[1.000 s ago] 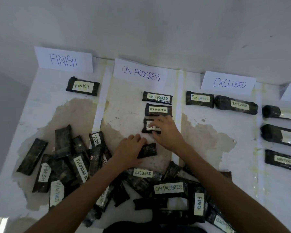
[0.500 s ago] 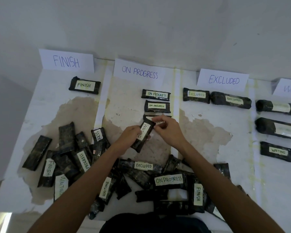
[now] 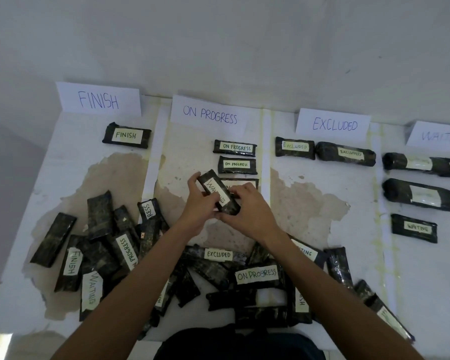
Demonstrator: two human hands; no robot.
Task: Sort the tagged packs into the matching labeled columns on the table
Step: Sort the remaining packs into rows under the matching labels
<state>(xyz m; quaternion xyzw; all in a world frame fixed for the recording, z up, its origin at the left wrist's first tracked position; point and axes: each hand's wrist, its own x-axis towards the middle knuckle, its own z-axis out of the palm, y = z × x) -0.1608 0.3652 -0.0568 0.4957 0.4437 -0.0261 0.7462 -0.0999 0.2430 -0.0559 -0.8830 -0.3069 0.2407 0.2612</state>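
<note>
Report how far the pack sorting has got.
Done: one pack under FINISH, three under ON PROGRESS, two under EXCLUDED, at least three in the WAITING column. In hand: left hand and right hand hold a WAITING pack. Left: the mixed pile near the person.

**Dim, Flat Light With Wide-Angle Bend**

Lit softly and evenly, with a grey-blue cast over the wall point(image 3: 218, 42) and no hard shadows anywhere on the table point(image 3: 309, 198). Washed out by glare on the tags of the far right packs point(image 3: 424, 196), leaving their writing unreadable. Brightened by a small patch of light at the near left corner. Bowed at the edges by the lens, with the table's sides splayed outward. Slightly soft throughout, most of all toward the right edge.
</note>
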